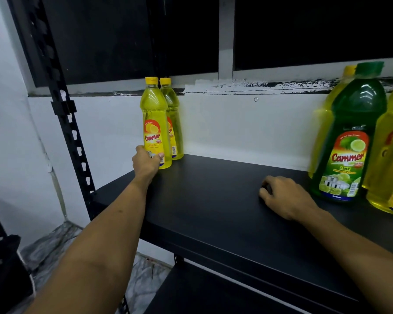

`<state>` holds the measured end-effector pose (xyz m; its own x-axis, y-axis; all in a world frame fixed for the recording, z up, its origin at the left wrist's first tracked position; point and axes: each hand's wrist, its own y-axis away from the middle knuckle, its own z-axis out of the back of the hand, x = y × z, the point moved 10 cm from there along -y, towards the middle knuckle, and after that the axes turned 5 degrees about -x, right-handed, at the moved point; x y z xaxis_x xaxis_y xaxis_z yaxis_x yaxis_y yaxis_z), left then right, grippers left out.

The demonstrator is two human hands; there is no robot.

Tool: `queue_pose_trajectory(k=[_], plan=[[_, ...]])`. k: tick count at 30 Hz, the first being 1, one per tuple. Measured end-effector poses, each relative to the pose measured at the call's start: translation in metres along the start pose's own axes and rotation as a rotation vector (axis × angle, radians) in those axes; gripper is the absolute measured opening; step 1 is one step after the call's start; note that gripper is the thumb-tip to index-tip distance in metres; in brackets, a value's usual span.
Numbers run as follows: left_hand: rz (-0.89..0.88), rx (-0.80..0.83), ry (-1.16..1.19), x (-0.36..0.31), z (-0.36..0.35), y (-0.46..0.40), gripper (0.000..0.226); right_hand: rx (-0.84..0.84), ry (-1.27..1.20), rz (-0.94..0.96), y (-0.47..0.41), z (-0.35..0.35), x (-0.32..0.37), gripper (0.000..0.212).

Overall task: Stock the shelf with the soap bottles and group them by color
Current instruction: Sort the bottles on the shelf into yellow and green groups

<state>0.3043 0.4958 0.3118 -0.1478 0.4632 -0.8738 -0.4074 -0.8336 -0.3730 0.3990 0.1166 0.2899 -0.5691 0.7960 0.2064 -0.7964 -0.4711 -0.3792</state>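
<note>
Two yellow soap bottles stand upright at the back left of the black shelf (213,200). My left hand (146,163) grips the base of the front yellow bottle (153,114); the second yellow bottle (174,118) stands just behind it. My right hand (281,196) rests on the shelf with loosely curled fingers and holds nothing. Just to its right stands a green soap bottle (349,137). Another yellow bottle (325,123) is behind the green one, and a third yellow one (388,168) is cut off at the right edge.
A black slotted upright post (70,123) frames the shelf on the left. A white wall and a dark window (304,30) lie behind the shelf. A lower black shelf (213,295) sits below. Grey floor shows at the bottom left.
</note>
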Motion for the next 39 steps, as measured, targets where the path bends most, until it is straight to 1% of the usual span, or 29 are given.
queue_pose_trajectory(k=[5, 16, 19, 22, 24, 26, 28, 30, 33, 36, 39], plan=[[-0.063, -0.003, 0.0, -0.001, 0.0, -0.003, 0.048, -0.007, -0.004, -0.003, 0.0, 0.001, 0.0, 0.025], [-0.079, 0.036, 0.012, 0.001, -0.004, -0.004, 0.047, -0.021, -0.009, 0.012, 0.001, 0.002, 0.001, 0.025], [-0.05, 0.057, -0.002, 0.003, -0.007, -0.001, 0.047, -0.026, -0.013, 0.011, 0.002, 0.003, 0.001, 0.025], [0.013, 0.024, -0.064, 0.005, 0.0, 0.009, 0.051, -0.035, -0.032, -0.003, 0.005, 0.006, -0.001, 0.025], [0.065, -0.015, -0.131, 0.006, 0.011, 0.019, 0.047, -0.043, -0.048, -0.008, 0.007, 0.009, 0.0, 0.025], [0.07, -0.026, -0.192, 0.001, 0.019, 0.032, 0.038, -0.047, -0.058, -0.02, 0.008, 0.011, 0.0, 0.025], [0.024, 0.007, -0.24, -0.009, 0.019, 0.049, 0.029, -0.05, -0.058, -0.034, 0.009, 0.013, 0.0, 0.025], [-0.058, 0.087, -0.3, -0.02, 0.012, 0.069, 0.023, -0.067, -0.054, -0.054, 0.011, 0.017, -0.002, 0.025], [-0.262, 0.236, -0.474, -0.044, -0.006, 0.107, 0.018, -0.116, -0.066, -0.09, 0.019, 0.028, -0.004, 0.024], [-0.512, 0.311, -0.688, -0.074, -0.022, 0.149, 0.021, -0.277, -0.197, -0.104, 0.033, 0.052, -0.007, 0.021], [-0.606, 0.359, -0.73, -0.096, -0.035, 0.183, 0.023, -0.47, -0.368, -0.131, 0.055, 0.08, -0.025, 0.018]])
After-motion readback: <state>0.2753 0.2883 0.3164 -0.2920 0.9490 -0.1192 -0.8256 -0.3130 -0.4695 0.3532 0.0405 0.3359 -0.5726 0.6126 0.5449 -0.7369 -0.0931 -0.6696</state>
